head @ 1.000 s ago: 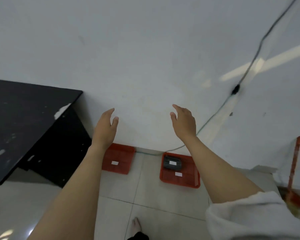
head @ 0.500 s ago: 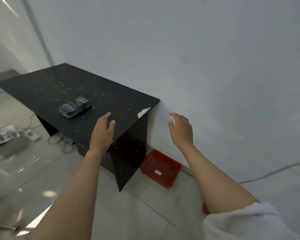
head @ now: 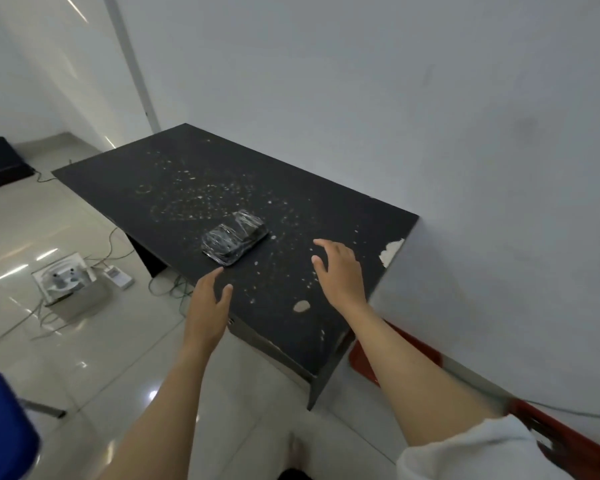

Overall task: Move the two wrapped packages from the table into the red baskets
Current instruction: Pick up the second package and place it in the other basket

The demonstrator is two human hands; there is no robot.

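Turning: I have swung away from the wall and the floor baskets, so that the table (head: 194, 188) now fills the middle of my view where a second ago I saw only its corner.
Table: black, speckled with pale chips, one long side against the white wall; it carries a single wrapped package (head: 234, 241) and nothing else that I can make out.
Red baskets: one red basket (head: 426, 351) shows only as a sliver on the floor beyond the table's near corner, behind my right forearm; a second red basket (head: 575, 441) peeks out at the lower right edge. A second ago one of them already held a dark package, so I judge half the job done.
Wrapped package: dark, shiny with clear film, lying flat on the table near its front edge, well within reach and touched by neither hand.
Right hand (head: 340, 271): empty, fingers spread wide, hovering over the table to the right of the package.
Left hand (head: 207, 299): empty and open, at the table's front edge, fingertips just short of the package.
Next: I judge both hands close around the package, then carry it to the empty basket.
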